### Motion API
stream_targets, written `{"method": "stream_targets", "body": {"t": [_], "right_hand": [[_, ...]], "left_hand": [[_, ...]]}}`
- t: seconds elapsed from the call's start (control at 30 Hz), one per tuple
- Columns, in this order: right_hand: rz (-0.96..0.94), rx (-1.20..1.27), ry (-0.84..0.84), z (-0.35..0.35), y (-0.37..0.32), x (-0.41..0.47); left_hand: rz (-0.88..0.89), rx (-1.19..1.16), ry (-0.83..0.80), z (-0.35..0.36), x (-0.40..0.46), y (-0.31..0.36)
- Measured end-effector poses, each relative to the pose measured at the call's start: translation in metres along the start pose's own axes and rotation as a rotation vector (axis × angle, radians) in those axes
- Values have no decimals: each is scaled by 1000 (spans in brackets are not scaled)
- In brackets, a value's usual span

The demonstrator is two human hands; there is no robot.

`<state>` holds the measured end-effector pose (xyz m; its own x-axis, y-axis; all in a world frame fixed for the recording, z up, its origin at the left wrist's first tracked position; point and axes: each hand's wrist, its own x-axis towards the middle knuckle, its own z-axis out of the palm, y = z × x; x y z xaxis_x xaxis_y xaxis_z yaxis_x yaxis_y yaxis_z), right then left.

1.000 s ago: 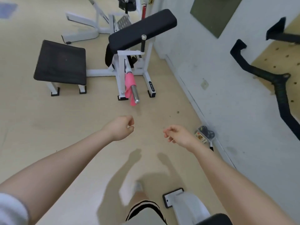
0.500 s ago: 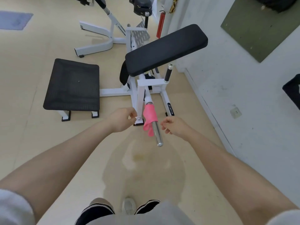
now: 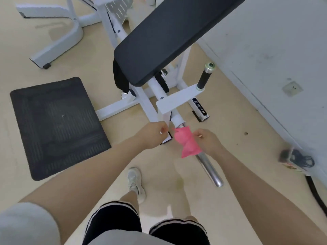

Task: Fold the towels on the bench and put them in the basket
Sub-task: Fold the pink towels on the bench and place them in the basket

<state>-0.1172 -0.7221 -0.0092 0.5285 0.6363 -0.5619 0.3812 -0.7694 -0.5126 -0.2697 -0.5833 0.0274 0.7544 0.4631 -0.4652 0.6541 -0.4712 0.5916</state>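
A pink towel (image 3: 186, 143) hangs crumpled over the chrome bar (image 3: 209, 169) that sticks out of the white bench machine, below its black padded bench (image 3: 169, 34). My left hand (image 3: 152, 136) hovers just left of the towel with its fingers curled together, a small gap away from the cloth. My right hand (image 3: 208, 143) rests against the towel's right edge, fingers loosely curled; whether they pinch the cloth is hidden. No basket is in view.
A black rubber mat (image 3: 56, 124) lies on the floor to the left. White machine frames (image 3: 58, 38) stand at the back left. The wall (image 3: 274, 50) runs along the right, with a small box and cables (image 3: 295, 159) at its foot. My shoe (image 3: 135, 183) is below the hands.
I have stepped closer to the bench machine, so it fills more of the view. Both hands have closed in on the pink towel, the right one now against its edge.
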Motion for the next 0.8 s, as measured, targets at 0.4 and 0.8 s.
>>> {"method": "stream_targets", "body": {"t": [0.4,0.8], "right_hand": [[227,-117,-35,95,57,181],[-149,-650,116,113,89,211]], "left_hand": [[35,2,-248,80,169,-85],[-52,-92,-214,122,202,-92]]}}
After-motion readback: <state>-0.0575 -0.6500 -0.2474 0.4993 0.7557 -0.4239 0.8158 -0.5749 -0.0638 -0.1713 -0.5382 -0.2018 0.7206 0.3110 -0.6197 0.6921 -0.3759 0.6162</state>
